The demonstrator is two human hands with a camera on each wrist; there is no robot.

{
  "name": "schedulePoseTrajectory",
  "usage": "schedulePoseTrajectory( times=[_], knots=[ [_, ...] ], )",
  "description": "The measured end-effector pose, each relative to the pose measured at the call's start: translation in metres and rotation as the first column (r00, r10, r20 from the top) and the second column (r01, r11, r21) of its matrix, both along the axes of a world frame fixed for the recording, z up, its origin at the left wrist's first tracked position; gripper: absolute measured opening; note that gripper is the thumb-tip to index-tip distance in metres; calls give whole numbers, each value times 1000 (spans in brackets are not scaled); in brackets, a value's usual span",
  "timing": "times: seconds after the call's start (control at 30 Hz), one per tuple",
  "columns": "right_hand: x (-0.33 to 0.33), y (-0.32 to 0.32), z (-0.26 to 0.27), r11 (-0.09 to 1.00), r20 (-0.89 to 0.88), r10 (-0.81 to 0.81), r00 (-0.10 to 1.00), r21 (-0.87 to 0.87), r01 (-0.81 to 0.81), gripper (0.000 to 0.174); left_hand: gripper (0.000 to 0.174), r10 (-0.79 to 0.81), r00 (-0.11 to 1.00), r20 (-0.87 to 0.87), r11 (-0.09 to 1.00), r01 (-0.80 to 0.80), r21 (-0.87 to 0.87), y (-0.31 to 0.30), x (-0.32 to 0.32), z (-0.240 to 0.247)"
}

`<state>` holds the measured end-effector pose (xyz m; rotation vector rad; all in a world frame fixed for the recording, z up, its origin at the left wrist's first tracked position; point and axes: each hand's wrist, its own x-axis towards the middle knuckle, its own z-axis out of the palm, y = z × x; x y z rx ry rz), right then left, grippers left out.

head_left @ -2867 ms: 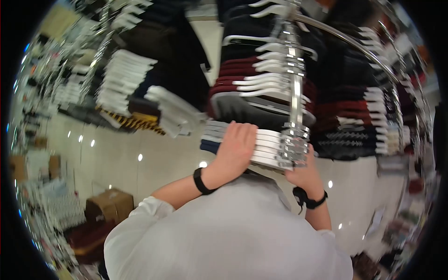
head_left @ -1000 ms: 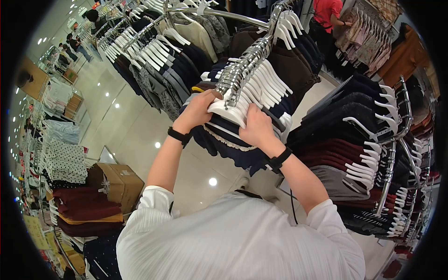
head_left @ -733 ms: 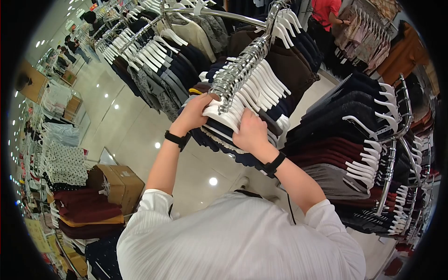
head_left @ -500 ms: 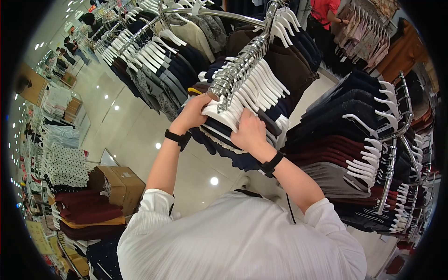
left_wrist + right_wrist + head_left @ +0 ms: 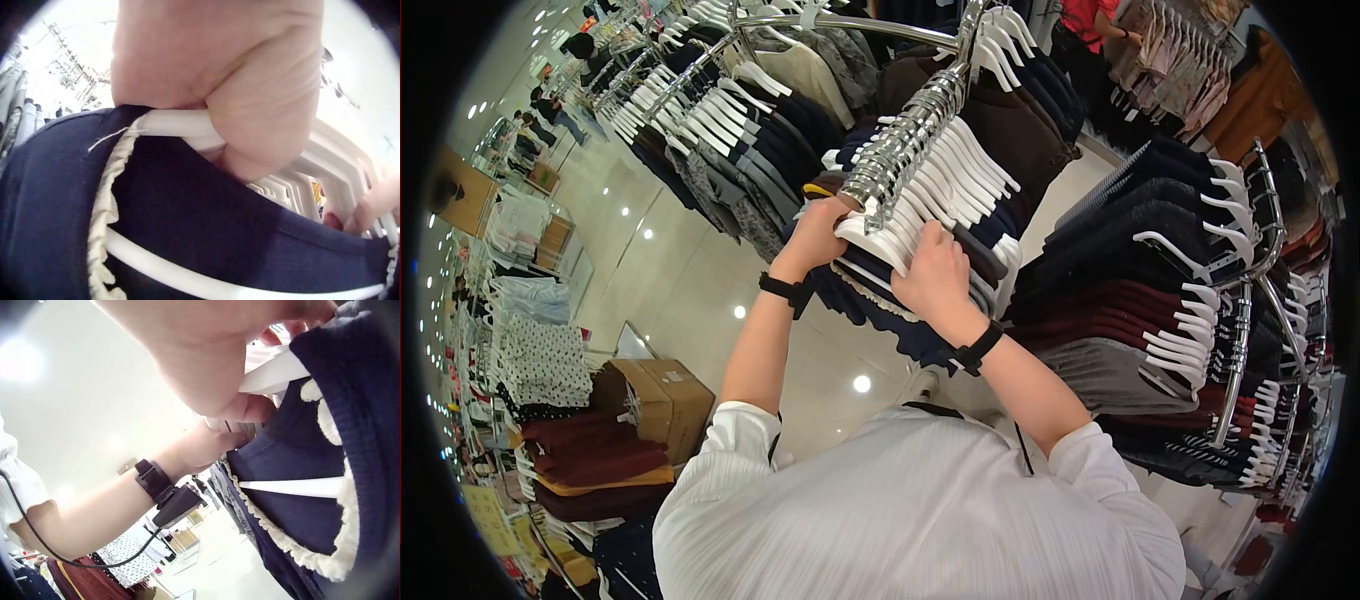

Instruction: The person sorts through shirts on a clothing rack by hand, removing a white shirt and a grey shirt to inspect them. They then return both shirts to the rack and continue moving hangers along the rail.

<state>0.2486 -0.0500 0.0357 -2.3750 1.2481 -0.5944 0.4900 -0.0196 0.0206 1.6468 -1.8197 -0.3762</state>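
A row of white hangers (image 5: 920, 205) with clothes hangs by metal hooks from a chrome rail (image 5: 960, 45). My left hand (image 5: 815, 238) grips the left shoulder of the front hangers, thumb hooked under in the left wrist view. On their right shoulder, my right hand (image 5: 938, 275) holds on with its thumb in front and its fingers behind. The front garment is a navy top (image 5: 287, 450) with a cream ruffled trim (image 5: 106, 212) at the neckline. A white hanger bar (image 5: 181, 272) crosses inside its neck opening. The right fingertips are partly hidden behind the hangers.
A second rack with dark and maroon garments (image 5: 1090, 330) stands close on the right. More clothes racks (image 5: 720, 150) fill the back left. A cardboard box (image 5: 665, 405) sits on the floor at left, beside folded maroon clothes (image 5: 585, 450). A person in red (image 5: 1085, 25) stands at the back.
The view has swung from hands around hangers on a maroon and grey section to this row. Over the last second, both hands stay on the front hangers, the right shifting slightly left.
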Motion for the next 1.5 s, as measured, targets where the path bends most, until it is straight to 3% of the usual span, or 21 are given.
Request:
schedulePoseTrajectory(
  times=[0.03,0.1,0.2,0.27,0.3,0.37,0.47,0.57,0.63,0.7,0.77,0.8,0.87,0.93,0.97,1.03,1.17,1.2,1.27,1.33,1.5],
  knots=[
    [0,1,-1,1000,-1,-6,1000,3,6,59,38,48,999,22,997,-47,-54,2,-3,-2],
    [-2,4,-4,974,69,-33,997,-223,47,68,40,95,995,38,986,-89,-139,7,-7,-8],
    [-3,13,3,971,-57,-39,998,-237,24,71,49,78,995,55,951,-58,-304,14,5,-29],
    [-13,21,4,936,-57,-55,997,-350,31,86,55,129,988,90,951,-98,-292,19,0,-23],
    [-21,22,7,967,-2,5,1000,-253,-5,88,54,166,967,194,929,-88,-359,20,2,-25],
    [-47,23,10,974,120,119,986,-206,-92,85,53,197,962,190,917,-112,-383,18,14,-44],
    [-114,25,17,961,251,261,932,-153,-229,58,49,264,940,214,893,-154,-422,23,29,-64],
    [-216,21,31,906,424,275,863,185,-380,44,47,356,933,46,883,-320,-342,41,1,-55],
    [-293,23,30,899,330,180,927,328,-292,35,44,492,867,85,815,-424,-394,56,-17,-58],
    [-370,34,30,855,182,-107,977,519,-3,34,43,562,825,59,782,-507,-363,73,-52,-53],
    [-438,49,20,811,93,-391,915,505,295,29,34,693,706,-145,665,-704,-248,86,-81,-55],
    [-469,53,15,760,64,-515,855,497,420,26,34,695,705,-140,665,-705,-246,89,-98,-53],
    [-512,56,11,744,58,-641,765,292,601,25,25,660,659,-360,660,-738,-142,98,-133,-47],
    [-527,51,5,713,281,-692,665,118,692,30,17,665,662,-346,661,-738,-140,98,-169,-37],
    [-531,44,6,717,281,-688,669,122,686,30,16,637,681,-362,693,-711,-119,96,-185,-34],
    [-521,27,20,765,347,-542,765,-172,620,41,15,575,710,-406,746,-659,-95,93,-216,-30],
    [-513,1,8,753,336,-556,760,-184,632,48,16,438,761,-479,842,-534,-78,82,-279,-20],
    [-507,-3,9,759,338,-549,765,-181,625,48,16,445,758,-477,837,-542,-79,81,-290,-18],
    [-490,-10,10,701,485,-632,605,23,713,44,17,372,789,-489,892,-450,-48,79,-310,-15],
    [-485,-17,7,693,489,-604,629,-66,717,41,17,338,813,-474,909,-413,-60,77,-324,-15],
    [-493,-27,-7,657,543,-674,501,131,742,28,15,281,823,-493,935,-350,-51,72,-349,-12]
  ],
)
